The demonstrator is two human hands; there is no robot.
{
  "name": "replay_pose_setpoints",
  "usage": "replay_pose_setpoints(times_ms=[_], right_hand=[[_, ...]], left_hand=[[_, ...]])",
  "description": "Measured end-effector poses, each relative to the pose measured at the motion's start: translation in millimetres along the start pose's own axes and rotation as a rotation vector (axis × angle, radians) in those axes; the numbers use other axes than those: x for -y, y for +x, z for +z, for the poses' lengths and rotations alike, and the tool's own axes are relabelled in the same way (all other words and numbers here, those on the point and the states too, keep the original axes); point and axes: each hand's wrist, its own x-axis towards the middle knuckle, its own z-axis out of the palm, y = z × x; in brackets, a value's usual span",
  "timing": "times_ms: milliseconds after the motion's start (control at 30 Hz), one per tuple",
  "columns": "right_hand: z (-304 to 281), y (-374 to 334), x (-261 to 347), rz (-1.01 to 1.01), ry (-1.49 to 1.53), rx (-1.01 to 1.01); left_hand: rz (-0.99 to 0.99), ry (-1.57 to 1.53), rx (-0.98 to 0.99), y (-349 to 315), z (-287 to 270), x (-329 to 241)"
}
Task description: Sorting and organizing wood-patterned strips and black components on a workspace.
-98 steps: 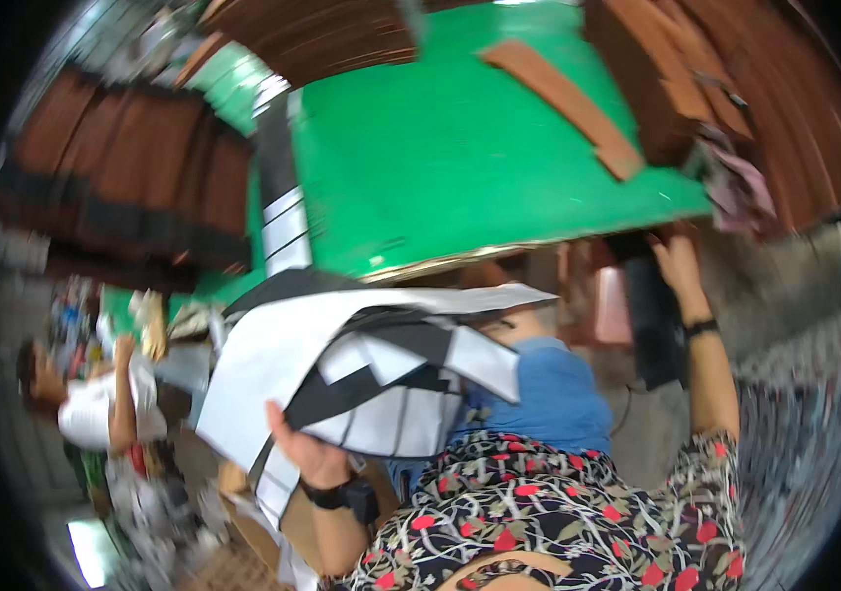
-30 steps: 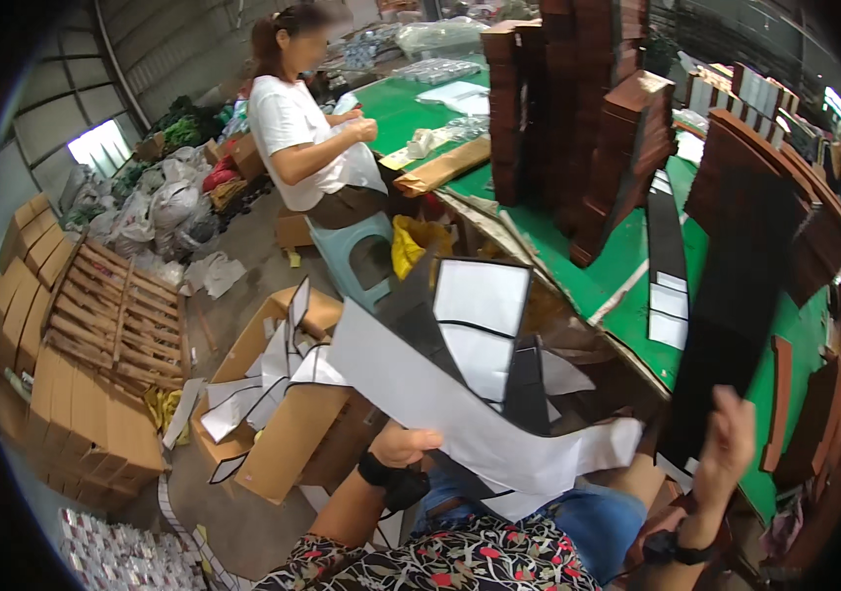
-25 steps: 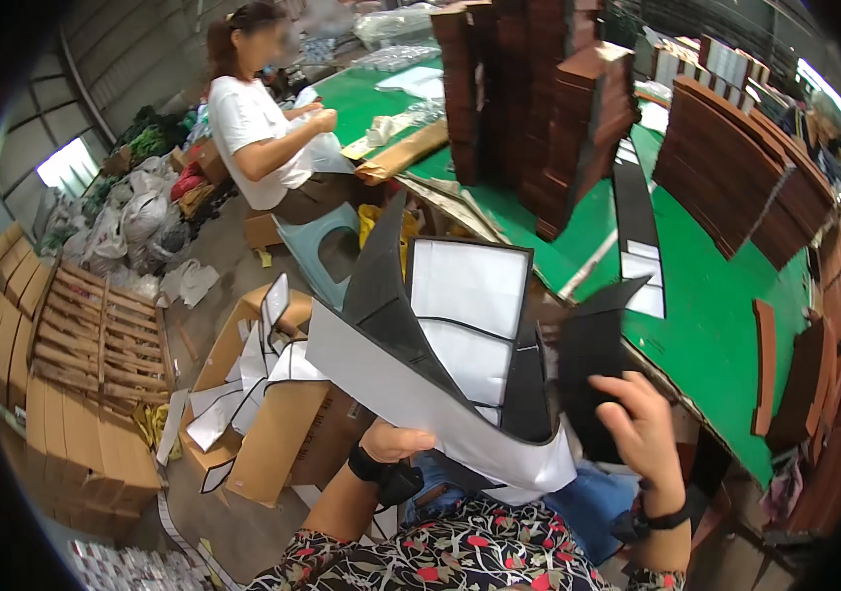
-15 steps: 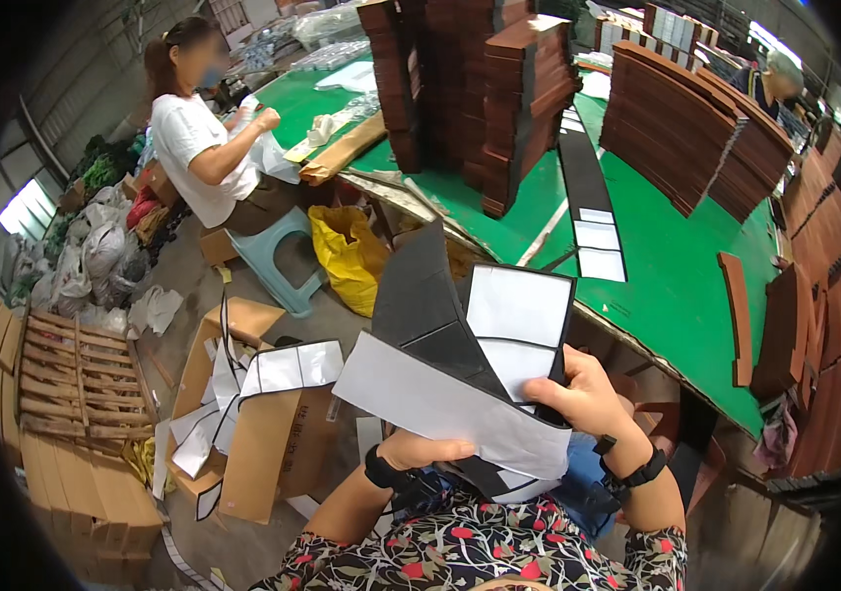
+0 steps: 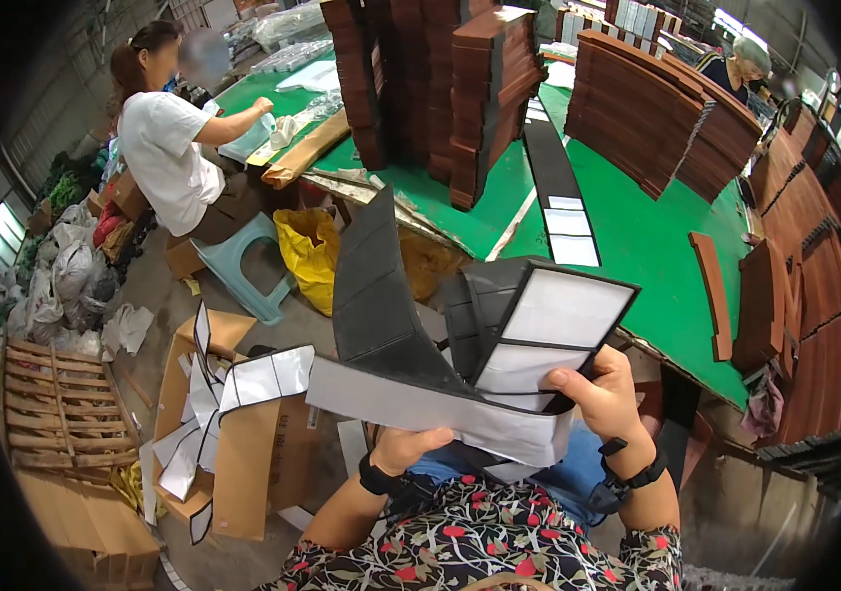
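A long black panelled strip with white backing panels is bent and folded between my hands. Its dark face (image 5: 371, 295) rises on the left, while a white lower band (image 5: 420, 399) crosses in front of me. My left hand (image 5: 409, 449) is closed on the lower edge of that band, thumb on top and fingers hidden beneath. My right hand (image 5: 598, 394) pinches the black-edged end with white panels (image 5: 560, 313), thumb over the white face. More dark folds of the strip show between the two parts.
An open cardboard box (image 5: 243, 473) with similar white-and-black strips stands on the floor at left. Ahead is a green table (image 5: 627, 286) bearing stacks of brown panels (image 5: 637, 113) and another black strip (image 5: 553, 167). A yellow bag (image 5: 304, 251), a blue stool (image 5: 243, 266) and a co-worker (image 5: 169, 148) are at the far left.
The white-panelled end in my right hand has swung right, away from the dark face, exposing dark folds between them. The view has shifted slightly. The co-worker's hands have moved apart.
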Motion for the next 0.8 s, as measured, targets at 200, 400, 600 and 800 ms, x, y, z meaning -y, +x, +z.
replay_pose_setpoints(times_ms=[200,400,600,800], right_hand=[[-20.8,-15.5,-7.1,-0.109,0.289,-0.138],[-60.9,-29.0,22.3,-0.376,0.279,-0.481],[-199.6,-176.8,92.0,-0.609,0.147,-0.513],[-238.7,-369.4,156.0,-0.368,-0.212,-0.893]], left_hand=[[-0.07,-0.144,0.019,-7.1,-9.8,15.3],[-0.114,-0.445,-0.069,-11.5,-15.1,16.6],[-0.216,-0.503,-0.212,-9.4,-16.8,8.1],[-0.254,-0.454,-0.237,10.9,-14.3,21.7]])
